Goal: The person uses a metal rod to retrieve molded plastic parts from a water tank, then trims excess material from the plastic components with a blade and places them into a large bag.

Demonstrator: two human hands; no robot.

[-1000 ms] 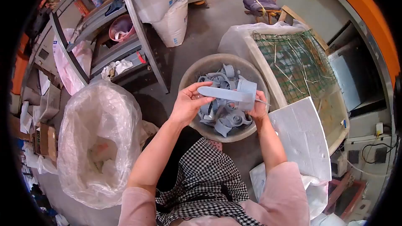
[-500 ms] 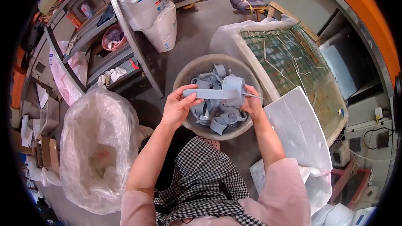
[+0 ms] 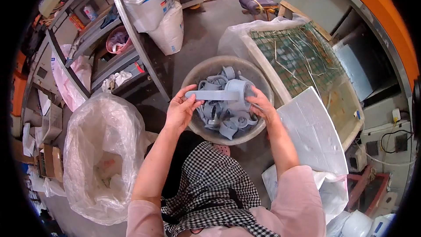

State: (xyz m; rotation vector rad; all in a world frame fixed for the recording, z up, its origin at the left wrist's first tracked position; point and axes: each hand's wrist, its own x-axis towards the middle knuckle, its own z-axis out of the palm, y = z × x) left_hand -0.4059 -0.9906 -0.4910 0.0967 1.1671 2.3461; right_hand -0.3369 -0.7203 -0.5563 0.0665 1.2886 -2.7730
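A grey plastic scoop [image 3: 215,95], with a round cup and a long flat handle, is held level above a round basin [image 3: 193,125]. The fingers and thumb of my left hand [image 3: 180,110] pinch the handle's free end. At the cup end, my right hand [image 3: 262,104] is closed against the right side of the cup, its fingers curled and slightly blurred. Below, several grey plastic pieces [image 3: 228,128], some curved or ring-like, lie heaped in the basin. The scoop and both hands hide part of this heap.
On the left stands a large clear plastic bag [image 3: 103,118], open at the top. A tub covered by green mesh [image 3: 289,50] is at the upper right, near a white board [image 3: 311,127]. Metal shelving [image 3: 142,39] and white sacks [image 3: 169,30] stand at the upper left.
Both hands and the scoop have shifted slightly left and up. A thin strip that stuck out past my right hand no longer shows clearly.
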